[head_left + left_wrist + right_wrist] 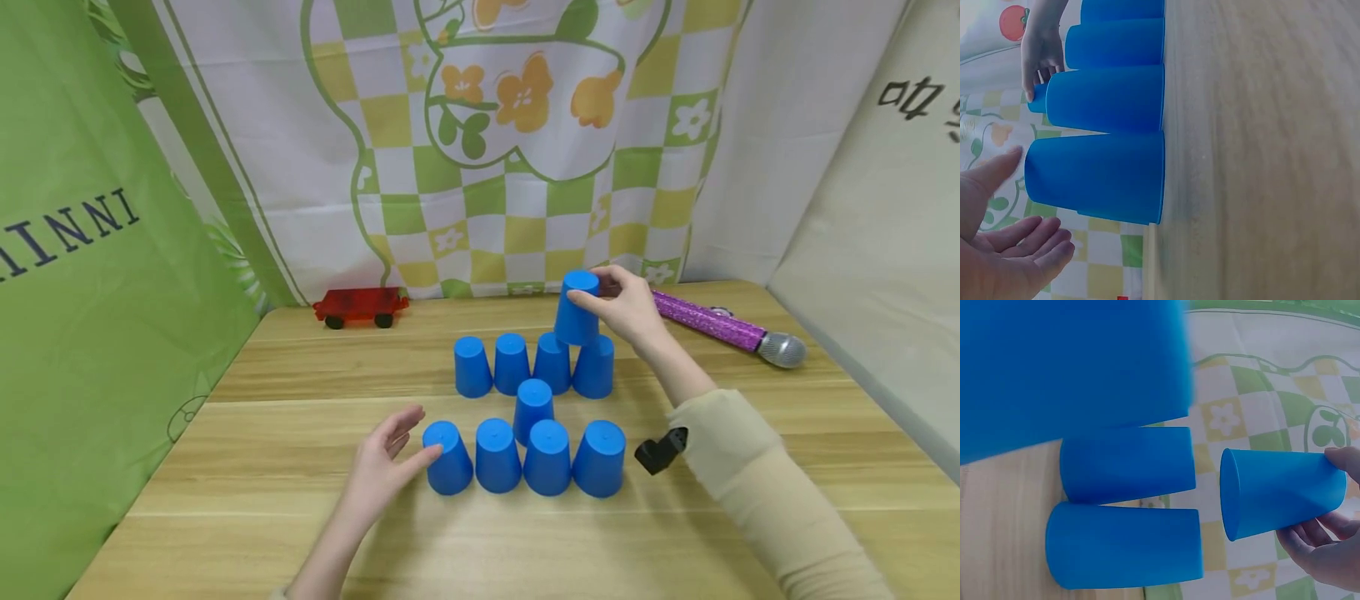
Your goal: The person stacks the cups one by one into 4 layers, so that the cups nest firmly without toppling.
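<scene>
Blue cups, ten in all, each standing or held mouth-down. Item one: back row [512,367], four cups side by side on the light wood-grain surface [300,467]; it served as reference for all other entries. Item two: held cup [577,312], raised just above the back row, over the meeting of its two rightmost cups, with a narrow gap beneath its rim in the right wrist view. Right hand [626,308]: above the back row's right end, gripping the held cup near its closed end between thumb and fingers. Item three: single cup [533,410], in front of the back row. Item four: front row [548,458], four cups, farther in front of the back row, past the single cup. Left hand [386,458]: forward and left of the back row, fingers spread loosely and holding nothing, thumb at the front row's leftmost cup; contact could not be told. Sundries: red toy cart [362,307] with black wheels, behind and left of the back row; glittery purple microphone [720,327] with silver head, to its right; patterned cloth [480,208], checked green and yellow, hung behind it.
</scene>
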`<act>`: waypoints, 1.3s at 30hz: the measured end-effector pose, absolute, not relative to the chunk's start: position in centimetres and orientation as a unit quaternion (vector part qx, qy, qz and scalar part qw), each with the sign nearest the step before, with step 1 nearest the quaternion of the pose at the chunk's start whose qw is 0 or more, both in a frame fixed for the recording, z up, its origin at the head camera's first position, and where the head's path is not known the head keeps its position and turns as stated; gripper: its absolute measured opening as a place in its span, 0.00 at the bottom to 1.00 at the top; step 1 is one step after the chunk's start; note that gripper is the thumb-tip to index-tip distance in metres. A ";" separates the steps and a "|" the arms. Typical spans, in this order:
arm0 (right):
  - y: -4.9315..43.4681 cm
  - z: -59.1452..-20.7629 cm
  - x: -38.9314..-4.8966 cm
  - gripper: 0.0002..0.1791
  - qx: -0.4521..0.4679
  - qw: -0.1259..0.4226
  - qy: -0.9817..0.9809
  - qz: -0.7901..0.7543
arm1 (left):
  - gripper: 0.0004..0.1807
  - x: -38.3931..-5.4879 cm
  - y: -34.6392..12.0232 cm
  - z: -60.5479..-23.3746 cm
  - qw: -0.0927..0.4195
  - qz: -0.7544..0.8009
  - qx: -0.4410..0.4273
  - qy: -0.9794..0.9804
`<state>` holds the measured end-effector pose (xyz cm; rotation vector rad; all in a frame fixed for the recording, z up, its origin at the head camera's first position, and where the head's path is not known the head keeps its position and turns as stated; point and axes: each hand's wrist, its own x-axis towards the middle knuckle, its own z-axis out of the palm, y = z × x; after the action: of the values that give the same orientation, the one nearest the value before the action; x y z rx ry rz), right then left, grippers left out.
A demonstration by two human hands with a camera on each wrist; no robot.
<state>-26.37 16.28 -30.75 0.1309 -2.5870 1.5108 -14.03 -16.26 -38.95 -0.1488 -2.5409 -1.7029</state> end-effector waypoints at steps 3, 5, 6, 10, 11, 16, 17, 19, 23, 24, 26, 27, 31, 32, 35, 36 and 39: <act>16.3 -31.0 -26.4 0.33 0.045 0.068 -0.863 0.499 | 0.32 -14.0 -16.1 -39.0 0.031 -0.561 -0.045 -0.826; 16.3 -31.2 -26.3 0.33 0.047 0.067 -0.864 0.497 | 0.32 -13.9 -16.0 -39.1 0.026 -0.564 -0.046 -0.824; 16.3 -31.3 -26.3 0.33 0.047 0.067 -0.864 0.496 | 0.32 -13.9 -16.0 -39.1 0.023 -0.565 -0.049 -0.823; 16.4 -31.9 -26.3 0.33 0.045 0.068 -0.864 0.497 | 0.32 -13.8 -15.7 -39.3 0.017 -0.568 -0.060 -0.821; 16.5 -32.1 -26.3 0.33 0.045 0.069 -0.864 0.497 | 0.32 -13.8 -15.7 -39.3 0.016 -0.568 -0.061 -0.820; 16.6 -32.7 -26.5 0.33 0.048 0.074 -0.860 0.502 | 0.31 -13.9 -15.4 -39.5 0.014 -0.567 -0.058 -0.822; 16.7 -32.8 -26.5 0.33 0.048 0.075 -0.859 0.503 | 0.31 -13.9 -15.4 -39.6 0.013 -0.567 -0.056 -0.821; 16.6 -32.9 -26.5 0.32 0.051 0.078 -0.858 0.505 | 0.31 -14.0 -15.3 -39.7 0.013 -0.568 -0.055 -0.821; 16.5 -32.9 -26.5 0.32 0.056 0.085 -0.858 0.504 | 0.30 -14.1 -15.3 -39.9 0.012 -0.570 -0.053 -0.820; 16.4 -32.9 -26.4 0.32 0.057 0.087 -0.858 0.503 | 0.30 -14.2 -15.2 -39.9 0.011 -0.571 -0.051 -0.819; 16.3 -32.8 -26.3 0.32 0.061 0.091 -0.859 0.500 | 0.29 -14.2 -15.2 -39.9 0.009 -0.569 -0.048 -0.821; 16.3 -32.8 -26.3 0.32 0.061 0.093 -0.859 0.499 | 0.29 -14.2 -15.2 -39.9 0.009 -0.569 -0.047 -0.821; 16.2 -32.8 -26.2 0.32 0.065 0.098 -0.862 0.493 | 0.28 -14.2 -15.2 -39.9 0.011 -0.564 -0.045 -0.824; 16.1 -32.8 -26.2 0.32 0.065 0.099 -0.863 0.492 | 0.28 -14.2 -15.2 -39.9 0.012 -0.563 -0.046 -0.825; 16.1 -32.8 -26.1 0.32 0.067 0.100 -0.864 0.489 | 0.28 -14.1 -15.2 -39.8 0.015 -0.559 -0.048 -0.828; 16.1 -32.8 -26.1 0.32 0.067 0.100 -0.864 0.489 | 0.27 -14.1 -15.2 -39.8 0.016 -0.559 -0.049 -0.828; 16.2 -33.0 -26.1 0.33 0.067 0.097 -0.864 0.489 | 0.27 -14.1 -15.2 -39.8 0.019 -0.562 -0.049 -0.826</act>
<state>-26.12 16.19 -32.97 0.1977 -2.5606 1.4479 -14.11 -15.22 -39.83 -0.1523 -2.5627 -1.7435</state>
